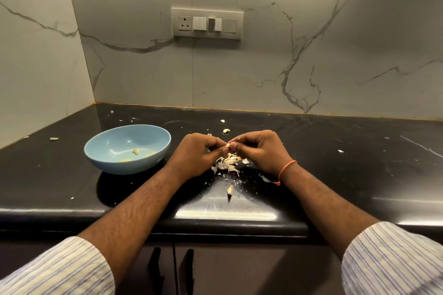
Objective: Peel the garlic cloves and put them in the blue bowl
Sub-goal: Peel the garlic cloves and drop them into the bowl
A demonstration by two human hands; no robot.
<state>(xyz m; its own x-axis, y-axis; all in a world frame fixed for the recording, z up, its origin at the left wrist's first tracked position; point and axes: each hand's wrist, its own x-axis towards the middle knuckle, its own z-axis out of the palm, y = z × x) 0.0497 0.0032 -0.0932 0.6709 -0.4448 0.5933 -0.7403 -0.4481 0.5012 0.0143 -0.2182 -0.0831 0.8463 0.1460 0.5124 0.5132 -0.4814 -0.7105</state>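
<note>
Garlic clove is pinched between left hand and right hand, both grips closed on it, right of the blue bowl, above the skins so peelings drop together.

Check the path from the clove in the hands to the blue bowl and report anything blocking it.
Nothing visible blocks it. Both the left hand and right hand pinch the garlic clove, and the blue bowl sits open-topped just left of the left hand, with only bare black counter between them.
</note>
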